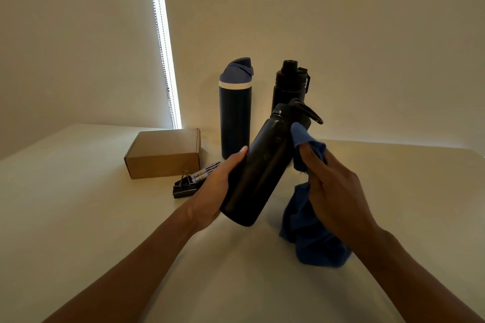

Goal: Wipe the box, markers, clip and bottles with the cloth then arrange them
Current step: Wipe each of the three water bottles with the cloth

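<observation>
My left hand (212,186) grips a tall black bottle (262,165) by its lower body, holding it tilted to the right above the table. My right hand (336,196) holds a blue cloth (312,238) and presses a fold of it against the bottle's shoulder just under the cap. A navy bottle with a blue lid (235,110) and a second black bottle (290,84) stand upright behind. A brown cardboard box (164,155) lies to the left. White markers (207,169) and a black binder clip (183,187) lie in front of it, partly hidden by my left hand.
The pale table (78,217) runs up to a cream wall behind the bottles. A bright strip of window light with a bead chain (165,60) shows at the back left. The cloth's loose end hangs down to the table at the right.
</observation>
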The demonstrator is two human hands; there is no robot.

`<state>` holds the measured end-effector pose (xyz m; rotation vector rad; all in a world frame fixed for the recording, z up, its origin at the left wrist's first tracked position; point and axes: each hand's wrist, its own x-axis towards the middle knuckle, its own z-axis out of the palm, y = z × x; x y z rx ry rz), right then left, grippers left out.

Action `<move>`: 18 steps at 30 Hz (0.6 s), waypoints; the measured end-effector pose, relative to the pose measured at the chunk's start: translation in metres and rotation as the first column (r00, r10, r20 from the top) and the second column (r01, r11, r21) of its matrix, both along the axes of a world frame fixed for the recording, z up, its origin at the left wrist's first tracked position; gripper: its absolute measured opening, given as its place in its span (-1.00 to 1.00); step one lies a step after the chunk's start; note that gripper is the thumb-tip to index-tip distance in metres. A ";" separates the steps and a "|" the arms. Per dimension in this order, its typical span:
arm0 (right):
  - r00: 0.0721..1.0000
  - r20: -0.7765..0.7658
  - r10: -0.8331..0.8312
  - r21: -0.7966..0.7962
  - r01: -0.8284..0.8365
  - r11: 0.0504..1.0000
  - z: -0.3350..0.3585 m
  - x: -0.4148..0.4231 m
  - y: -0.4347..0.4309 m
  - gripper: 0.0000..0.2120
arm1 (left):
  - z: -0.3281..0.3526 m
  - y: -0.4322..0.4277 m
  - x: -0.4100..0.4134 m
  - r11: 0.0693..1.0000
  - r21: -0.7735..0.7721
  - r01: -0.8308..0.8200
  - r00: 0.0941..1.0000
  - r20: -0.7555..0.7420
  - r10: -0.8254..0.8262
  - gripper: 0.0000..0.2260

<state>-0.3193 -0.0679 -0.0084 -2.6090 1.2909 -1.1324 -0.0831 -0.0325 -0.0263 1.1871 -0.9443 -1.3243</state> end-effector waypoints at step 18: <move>0.993 0.075 0.091 -0.049 -0.087 0.995 0.000 0.000 -0.002 -0.61 | 0.007 0.007 -0.003 0.998 -0.049 0.039 0.985 0.169 -0.030 -0.54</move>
